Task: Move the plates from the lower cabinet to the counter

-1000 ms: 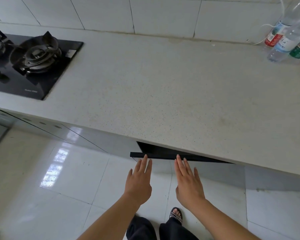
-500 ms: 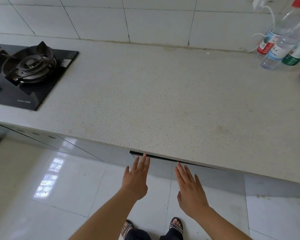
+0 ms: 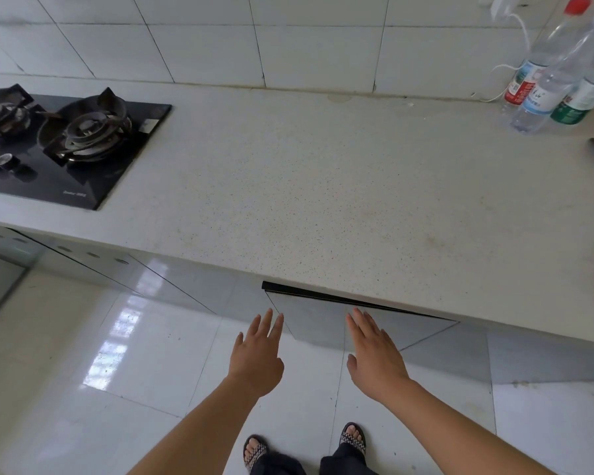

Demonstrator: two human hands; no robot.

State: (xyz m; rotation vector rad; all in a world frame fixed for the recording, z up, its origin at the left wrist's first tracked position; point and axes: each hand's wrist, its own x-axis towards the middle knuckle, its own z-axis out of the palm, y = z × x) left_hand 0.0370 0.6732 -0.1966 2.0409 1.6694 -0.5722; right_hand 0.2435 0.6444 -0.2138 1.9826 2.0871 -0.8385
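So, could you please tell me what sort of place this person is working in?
Most likely a home kitchen. A black two-burner gas hob is set into a speckled counter, a white tiled wall runs behind it, and a grey lower cabinet door sits under the counter edge.

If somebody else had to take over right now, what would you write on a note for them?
Left hand: open, empty, fingers straight, near the lower cabinet door.
Right hand: open, empty, before the same door.
Plates: none in view; the cabinet's inside is hidden.
Done: nothing visible; no plates on the counter.
Left: open the door, lift the plates out, set them on the counter.
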